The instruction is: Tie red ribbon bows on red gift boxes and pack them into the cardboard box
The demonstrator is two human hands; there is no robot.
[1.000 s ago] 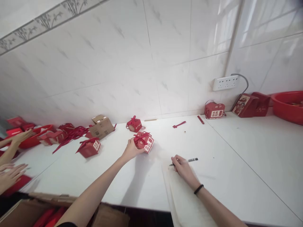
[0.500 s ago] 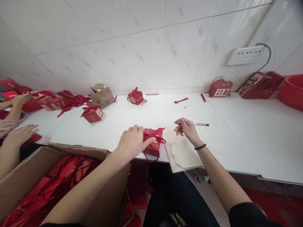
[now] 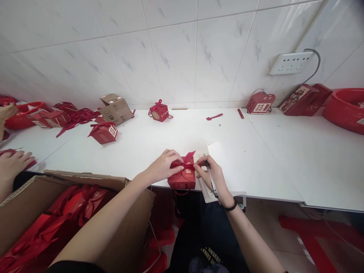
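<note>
A red gift box [image 3: 182, 179] with a ribbon bow [image 3: 187, 159] on top sits at the table's front edge. My left hand [image 3: 165, 165] pinches the left side of the bow between thumb and fingers. On the other side, my right hand [image 3: 212, 174] pinches the bow's right loop, with a black-capped pen [image 3: 212, 180] tucked against its palm and fingers. Partly under my right hand lies a notebook [image 3: 209, 195], its pages mostly hidden.
A cardboard carton [image 3: 113, 180] full of red boxes stands at the lower left. Small red boxes [image 3: 104, 133], loose ribbons [image 3: 81, 116] and a brown box [image 3: 117, 110] are farther back. A red basin [image 3: 345, 110] sits at right. Another person's hand [image 3: 14, 165] is at far left.
My right hand has moved left from above the notebook to the bow, keeping the pen. My left hand has shifted from resting on the box to pinching the bow. The view has shifted slightly.
</note>
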